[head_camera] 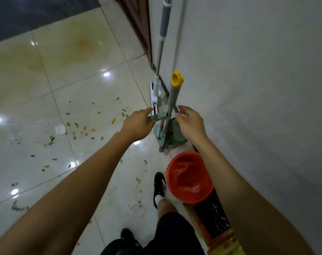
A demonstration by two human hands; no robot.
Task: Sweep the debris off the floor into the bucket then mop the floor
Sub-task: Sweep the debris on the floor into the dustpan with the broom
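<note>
Green broom handle (172, 105) — between both hands' fingers (182, 112)

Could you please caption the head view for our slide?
Both hands, left and right, reach for the green broom-and-dustpan set beside the red bucket; debris litters the tiles.

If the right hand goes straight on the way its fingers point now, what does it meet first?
Most likely the green handle of the broom and dustpan set leaning at the wall. The right hand is open, its fingers just short of it, though depth is hard to judge.
</note>
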